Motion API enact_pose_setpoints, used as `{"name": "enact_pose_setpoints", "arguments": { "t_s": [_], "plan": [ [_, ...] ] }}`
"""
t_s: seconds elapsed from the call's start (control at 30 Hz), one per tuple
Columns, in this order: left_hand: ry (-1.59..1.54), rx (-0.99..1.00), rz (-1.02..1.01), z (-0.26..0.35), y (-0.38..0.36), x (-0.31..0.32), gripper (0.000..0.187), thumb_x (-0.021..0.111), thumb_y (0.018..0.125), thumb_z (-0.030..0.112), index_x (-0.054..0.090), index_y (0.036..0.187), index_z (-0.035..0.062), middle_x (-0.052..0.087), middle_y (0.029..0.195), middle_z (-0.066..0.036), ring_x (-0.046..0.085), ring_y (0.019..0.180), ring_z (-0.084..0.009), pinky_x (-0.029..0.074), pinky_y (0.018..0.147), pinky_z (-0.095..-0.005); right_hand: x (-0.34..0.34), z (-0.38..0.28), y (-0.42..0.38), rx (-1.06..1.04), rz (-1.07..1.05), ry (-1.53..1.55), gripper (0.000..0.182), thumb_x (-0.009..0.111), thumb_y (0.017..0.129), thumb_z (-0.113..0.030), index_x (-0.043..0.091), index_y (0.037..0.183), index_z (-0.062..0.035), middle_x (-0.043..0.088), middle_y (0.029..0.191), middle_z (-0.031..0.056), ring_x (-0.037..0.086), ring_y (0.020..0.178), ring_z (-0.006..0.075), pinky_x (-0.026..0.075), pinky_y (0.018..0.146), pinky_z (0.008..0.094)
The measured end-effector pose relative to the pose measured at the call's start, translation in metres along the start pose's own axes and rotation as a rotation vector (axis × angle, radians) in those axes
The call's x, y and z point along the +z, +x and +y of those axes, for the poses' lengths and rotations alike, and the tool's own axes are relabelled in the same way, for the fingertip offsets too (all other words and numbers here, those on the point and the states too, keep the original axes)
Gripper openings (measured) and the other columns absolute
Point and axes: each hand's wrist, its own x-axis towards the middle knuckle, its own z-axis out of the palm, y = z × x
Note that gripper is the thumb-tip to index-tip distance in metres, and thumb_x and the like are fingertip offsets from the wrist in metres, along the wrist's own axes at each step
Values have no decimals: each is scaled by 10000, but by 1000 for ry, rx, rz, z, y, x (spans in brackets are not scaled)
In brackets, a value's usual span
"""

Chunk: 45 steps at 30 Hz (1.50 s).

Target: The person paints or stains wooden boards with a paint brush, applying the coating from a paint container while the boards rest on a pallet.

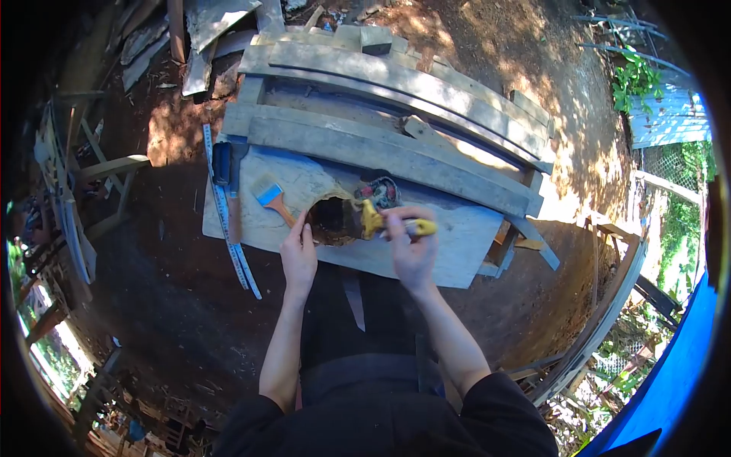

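Observation:
My left hand (299, 259) grips the near left side of a hollow, rough-edged brown wooden piece (352, 225) with a dark opening. My right hand (412, 247) is closed around a yellow-handled tool (421, 227). The tool's yellow head meets the right side of the hollow piece; its working edge is too small to make out. Left of the piece lies a paintbrush (269, 195) with a blue band, its handle reaching close to my left fingers. Just behind the piece sits a dark, round bundle (379, 190) with reddish and greenish parts.
A pale sheet (449, 255) covers the bench front. At its left lie a dark-headed tool with a brown handle (234, 217) and a long marked strip (242, 266). Thick planks (381, 148) run across behind. Scrap boards (213, 30) are piled at the back left.

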Motion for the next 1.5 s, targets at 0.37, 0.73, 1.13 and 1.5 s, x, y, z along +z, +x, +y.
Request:
{"name": "enact_pose_setpoints", "arguments": {
  "t_s": [0.37,0.73,1.13,1.5],
  "plan": [
    [186,-67,-88,26,54,-26,343,593,1011,145,672,1319,17,687,787,-245,683,663,-275,519,651,-404,162,45,283,-35,219,444,161,656,1023,-149,575,1027,-10,688,818,60,679,664,113,548,589,265],
    [119,-101,-105,35,100,-81,414,727,968,236,677,1305,1,743,1165,-196,712,1113,-281,531,960,-381,-14,112,250,103,338,-459,185,657,1011,-96,554,1146,-24,697,951,111,683,681,144,602,658,269],
    [2,-143,-86,20,132,-103,392,570,1081,202,592,1396,-30,716,1237,-200,675,1159,-227,506,1010,-343,-37,93,274,-434,601,-1024,159,669,905,-186,702,974,-46,648,654,141,652,589,336,500,515,466],
    [22,-76,-93,48,143,-73,434,529,1103,274,578,1413,-24,719,1225,-192,655,1176,-225,455,1050,-356,145,55,301,107,339,-256,205,611,984,-209,630,984,-5,656,704,193,685,625,354,534,594,484]
  ]
}}
